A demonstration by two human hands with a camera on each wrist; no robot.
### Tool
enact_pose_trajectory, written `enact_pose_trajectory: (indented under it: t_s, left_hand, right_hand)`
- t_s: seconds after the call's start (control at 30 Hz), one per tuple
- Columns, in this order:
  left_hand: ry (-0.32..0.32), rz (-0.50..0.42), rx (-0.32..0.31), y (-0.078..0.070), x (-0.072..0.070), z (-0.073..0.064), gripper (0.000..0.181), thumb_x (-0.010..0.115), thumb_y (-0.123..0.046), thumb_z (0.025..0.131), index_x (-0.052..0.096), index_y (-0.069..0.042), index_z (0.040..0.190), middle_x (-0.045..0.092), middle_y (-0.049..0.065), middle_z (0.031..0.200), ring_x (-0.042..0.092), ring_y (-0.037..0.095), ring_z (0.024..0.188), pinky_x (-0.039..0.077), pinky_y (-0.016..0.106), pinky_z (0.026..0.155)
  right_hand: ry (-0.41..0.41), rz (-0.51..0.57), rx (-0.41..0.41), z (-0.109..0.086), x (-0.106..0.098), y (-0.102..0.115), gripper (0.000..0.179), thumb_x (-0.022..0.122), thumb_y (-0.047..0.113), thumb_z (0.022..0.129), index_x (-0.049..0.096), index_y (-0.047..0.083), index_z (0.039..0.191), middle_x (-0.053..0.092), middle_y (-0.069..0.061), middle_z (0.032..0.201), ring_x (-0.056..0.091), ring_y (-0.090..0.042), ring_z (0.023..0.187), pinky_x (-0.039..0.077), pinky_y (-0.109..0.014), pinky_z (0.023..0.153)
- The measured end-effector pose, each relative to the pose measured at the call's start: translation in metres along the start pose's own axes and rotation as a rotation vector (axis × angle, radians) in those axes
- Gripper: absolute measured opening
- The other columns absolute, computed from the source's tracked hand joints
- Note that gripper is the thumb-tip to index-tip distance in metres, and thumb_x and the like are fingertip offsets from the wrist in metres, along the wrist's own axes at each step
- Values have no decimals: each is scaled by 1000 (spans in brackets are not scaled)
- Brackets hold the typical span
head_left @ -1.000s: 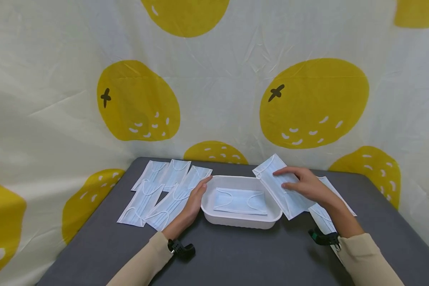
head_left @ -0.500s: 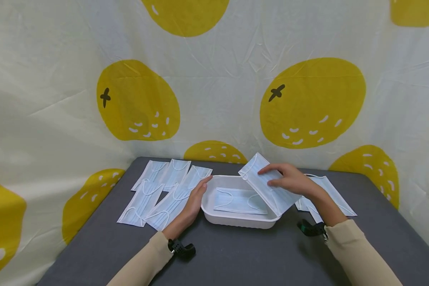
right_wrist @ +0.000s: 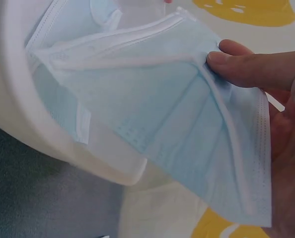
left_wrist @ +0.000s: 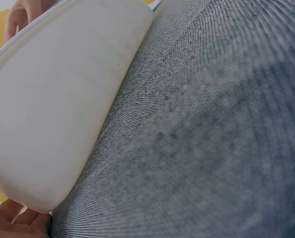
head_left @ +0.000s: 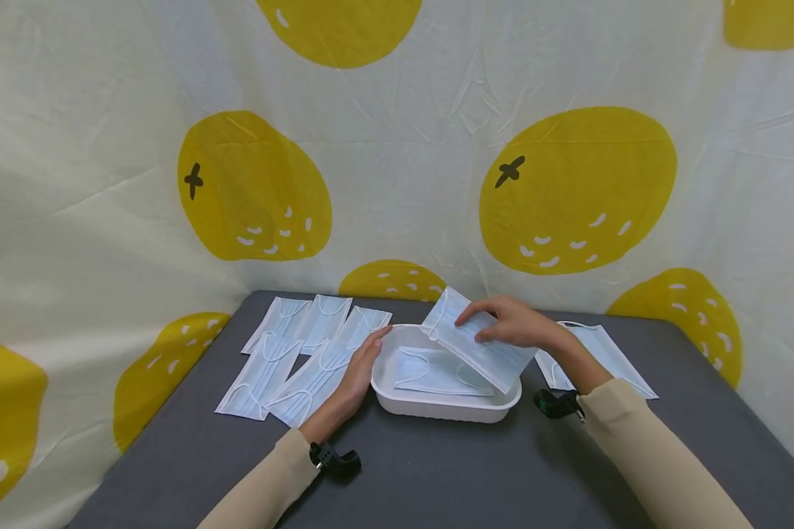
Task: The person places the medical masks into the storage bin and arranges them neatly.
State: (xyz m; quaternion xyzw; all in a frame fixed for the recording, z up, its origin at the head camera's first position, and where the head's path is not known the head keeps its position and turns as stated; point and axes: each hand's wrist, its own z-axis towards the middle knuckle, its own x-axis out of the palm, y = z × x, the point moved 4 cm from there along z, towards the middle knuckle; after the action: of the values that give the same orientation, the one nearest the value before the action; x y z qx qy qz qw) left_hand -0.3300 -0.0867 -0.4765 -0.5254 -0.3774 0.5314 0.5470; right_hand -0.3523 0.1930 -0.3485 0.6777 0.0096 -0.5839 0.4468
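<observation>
My right hand (head_left: pixel 512 323) pinches a light blue face mask (head_left: pixel 473 338) between thumb and fingers. The mask hangs tilted over the right part of a white plastic tray (head_left: pixel 437 411), its lower corner down at the rim. In the right wrist view, the thumb presses on the pleated mask (right_wrist: pixel 177 114) near its ear loop. Another mask (head_left: pixel 430 371) lies flat inside the tray. My left hand (head_left: pixel 357 371) rests with extended fingers along the tray's left side. From the left wrist, the fingers (left_wrist: pixel 21 223) show right at the tray's wall (left_wrist: pixel 63 99).
Several overlapping masks (head_left: pixel 258 375) lie left of the tray on the dark grey tabletop (head_left: pixel 437 470). To the right, more masks (head_left: pixel 609 360) lie partly behind the right forearm. A white curtain (head_left: pixel 403 184) printed with yellow fruit hangs behind the table.
My right hand has carried its mask leftward, from the tray's right edge to above the tray. More of the masks on the right are uncovered. The left hand and tray stay put.
</observation>
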Motion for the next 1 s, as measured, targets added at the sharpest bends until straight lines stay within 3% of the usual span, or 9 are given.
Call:
enact_pose_trajectory:
  t_s: [0.23, 0.53, 0.83, 1.0]
  left_hand:
    - [-2, 23, 13, 1, -1, 0, 49, 29, -29, 114, 44, -12, 157, 39, 12, 166, 27, 34, 158, 17, 57, 129]
    - [-5, 6, 8, 2, 1, 2, 47, 31, -28, 114, 45, -13, 156, 38, 10, 167, 24, 31, 159, 14, 56, 130]
    - [-10, 5, 22, 2, 2, 4, 47, 29, -27, 114, 45, -12, 156, 39, 11, 166, 26, 31, 159, 15, 55, 131]
    - [-18, 3, 21, 4, 3, 2, 47, 30, -27, 114, 46, -11, 156, 40, 11, 165, 27, 32, 158, 15, 55, 130]
  right_hand:
    - [128, 7, -30, 22, 12, 2, 34, 68, 2, 90, 78, 19, 117, 71, -8, 131, 58, -29, 120, 47, -54, 107]
    - [325, 18, -95, 43, 28, 7, 46, 56, -11, 83, 78, 11, 117, 73, -8, 128, 59, -23, 111, 45, -36, 93]
    - [441, 34, -36, 53, 43, 2, 45, 56, -13, 83, 78, 10, 116, 71, -7, 132, 56, -23, 117, 44, -43, 106]
    - [469, 43, -18, 58, 51, -5, 46, 56, -15, 82, 79, 10, 113, 72, -6, 129, 55, -20, 112, 42, -39, 104]
